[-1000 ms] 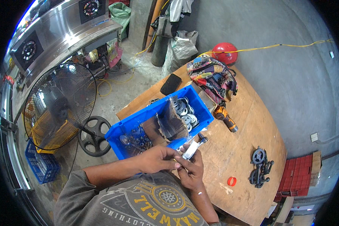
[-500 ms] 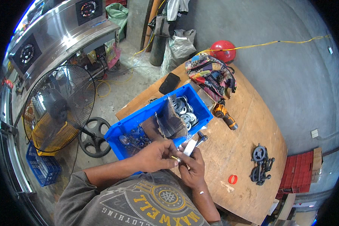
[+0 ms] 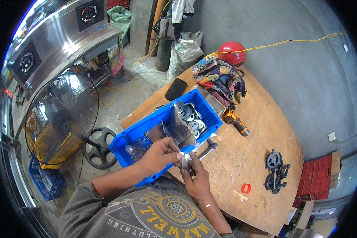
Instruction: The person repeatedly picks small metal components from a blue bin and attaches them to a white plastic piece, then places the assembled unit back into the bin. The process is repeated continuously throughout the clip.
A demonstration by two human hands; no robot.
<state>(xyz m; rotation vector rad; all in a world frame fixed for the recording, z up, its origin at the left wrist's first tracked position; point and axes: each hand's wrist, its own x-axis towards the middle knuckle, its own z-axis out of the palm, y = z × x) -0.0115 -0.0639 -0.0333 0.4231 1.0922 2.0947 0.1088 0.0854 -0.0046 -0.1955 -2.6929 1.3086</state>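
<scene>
A small, shiny silver metal piece (image 3: 185,160) is held between my two hands, close in front of my shirt. Thumb and fingers of my left hand (image 3: 159,156) pinch its left side. My right hand (image 3: 196,179) has its fingers closed on the other side; fingers hide much of the piece. Just beyond lies a blue bin (image 3: 121,139), split by a brown cardboard divider (image 3: 181,133). Round metal discs with holes (image 3: 193,119) fill its far right part. Small hardware and a clear plastic scoop-like thing (image 3: 130,150) lie at the left. A ratchet wrench (image 3: 211,147) rests beside the bin.
On the wooden table (image 3: 261,131) are an orange-black cordless drill (image 3: 236,123), a patterned bag (image 3: 222,81), a black phone (image 3: 175,89), a red ring (image 3: 246,188) and black wheeled parts (image 3: 274,172). A large fan (image 3: 61,119) stands left; red crates (image 3: 314,178) sit right.
The metal piece has turned from slanting away to roughly upright between my fingers. Both hands shifted slightly left, and a yellowish bit at my left fingertips no longer shows.
</scene>
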